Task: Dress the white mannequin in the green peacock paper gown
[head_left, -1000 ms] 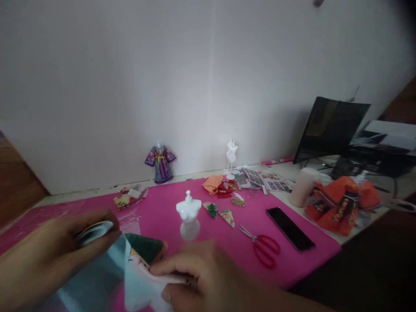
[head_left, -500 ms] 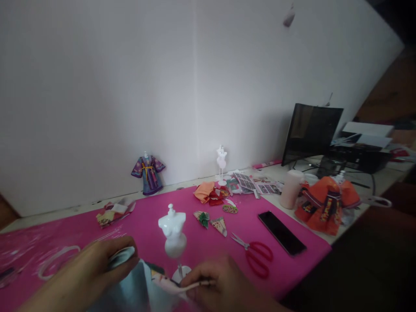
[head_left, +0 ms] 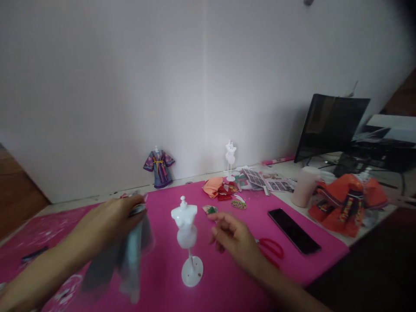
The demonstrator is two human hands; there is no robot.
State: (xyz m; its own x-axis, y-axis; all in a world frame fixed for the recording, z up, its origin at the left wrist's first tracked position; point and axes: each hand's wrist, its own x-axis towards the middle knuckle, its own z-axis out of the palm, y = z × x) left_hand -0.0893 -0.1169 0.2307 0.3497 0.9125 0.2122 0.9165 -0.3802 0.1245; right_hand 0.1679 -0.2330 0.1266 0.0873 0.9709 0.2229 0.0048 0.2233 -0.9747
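Observation:
My left hand (head_left: 121, 214) is closed around folded pale grey-blue fabric (head_left: 131, 260), which hangs blurred below the fingers. To its right a small white doll mannequin (head_left: 186, 234) stands upright on a round base, not touching either hand. My right hand (head_left: 232, 238) is over the pink mat on the mannequin's other side, its fingers loosely bent and apart, with nothing visible in them. Just beyond its fingertips lies a small patterned scrap with green (head_left: 210, 209). Red-handled scissors (head_left: 273, 248) are partly covered by this hand and wrist.
A black phone (head_left: 294, 231) lies on the pink mat (head_left: 162, 294). At the back stand a doll robe on a stand (head_left: 160, 169) and another white mannequin (head_left: 230, 156), near orange and red fabric (head_left: 214, 187). Rightward are a pinkish cylinder (head_left: 305, 186), an orange dress (head_left: 344, 203) and a monitor (head_left: 331, 125).
My right hand has let go of the cream patterned piece and moved up and right, towards the scraps. My left hand has lifted the grey-blue fabric away from the mannequin. The view has shifted slightly.

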